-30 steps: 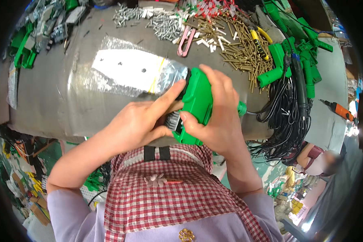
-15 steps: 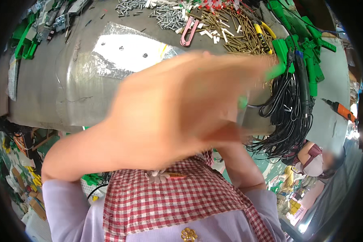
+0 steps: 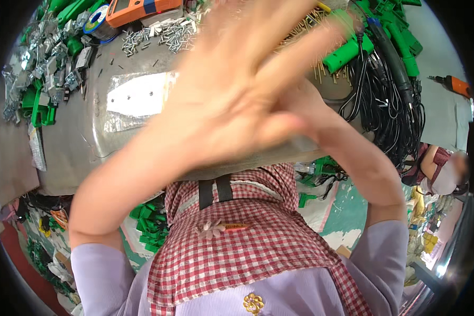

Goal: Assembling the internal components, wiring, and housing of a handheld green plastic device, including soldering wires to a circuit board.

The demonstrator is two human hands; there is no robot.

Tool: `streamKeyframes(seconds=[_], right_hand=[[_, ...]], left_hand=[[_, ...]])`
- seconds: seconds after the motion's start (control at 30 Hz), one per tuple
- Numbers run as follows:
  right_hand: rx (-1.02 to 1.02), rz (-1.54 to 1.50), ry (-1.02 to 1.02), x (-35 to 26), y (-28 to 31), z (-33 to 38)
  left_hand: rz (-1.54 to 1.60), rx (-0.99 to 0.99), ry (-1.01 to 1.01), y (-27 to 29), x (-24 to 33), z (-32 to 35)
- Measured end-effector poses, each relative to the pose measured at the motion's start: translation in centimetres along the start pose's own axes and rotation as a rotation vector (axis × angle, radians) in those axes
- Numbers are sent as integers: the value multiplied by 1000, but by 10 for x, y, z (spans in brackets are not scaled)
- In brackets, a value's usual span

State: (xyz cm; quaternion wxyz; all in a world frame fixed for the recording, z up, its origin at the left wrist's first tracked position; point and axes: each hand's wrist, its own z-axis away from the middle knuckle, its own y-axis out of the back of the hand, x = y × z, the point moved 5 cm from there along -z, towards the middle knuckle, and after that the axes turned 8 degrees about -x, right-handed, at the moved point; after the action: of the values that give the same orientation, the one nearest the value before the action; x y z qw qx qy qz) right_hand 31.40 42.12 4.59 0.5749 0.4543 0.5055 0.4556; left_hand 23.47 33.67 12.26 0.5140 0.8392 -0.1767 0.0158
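Note:
My left hand [image 3: 231, 89] is raised close to the camera, blurred by motion, its fingers stretched and spread. I see nothing held in it. My right hand [image 3: 300, 100] is mostly hidden behind the left one; only its wrist side shows, and its fingers cannot be made out. Beyond the hands, a green plastic housing [image 3: 347, 55] lies next to brass-coloured screws [image 3: 321, 71]. To the left of my left hand, a white sheet in clear plastic [image 3: 137, 100] rests on the grey table [image 3: 68, 147].
A bundle of black cables [image 3: 389, 105] hangs at the right edge. Silver screws [image 3: 137, 42], a solder spool [image 3: 100, 23] and an orange device [image 3: 142, 10] stand at the back. Metal and green parts [image 3: 37, 100] crowd the left. Another person [image 3: 437, 168] sits at far right.
The view has shifted, showing more of the table's back left and my lap. My left hand has moved up and its fingers have spread. My right forearm shows more fully.

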Motion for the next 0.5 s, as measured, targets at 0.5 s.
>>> streamKeyframes(seconds=[0.5], right_hand=[[-400, -626, 86, 28, 15, -56]], left_hand=[[107, -300, 457, -26, -44, 72]])
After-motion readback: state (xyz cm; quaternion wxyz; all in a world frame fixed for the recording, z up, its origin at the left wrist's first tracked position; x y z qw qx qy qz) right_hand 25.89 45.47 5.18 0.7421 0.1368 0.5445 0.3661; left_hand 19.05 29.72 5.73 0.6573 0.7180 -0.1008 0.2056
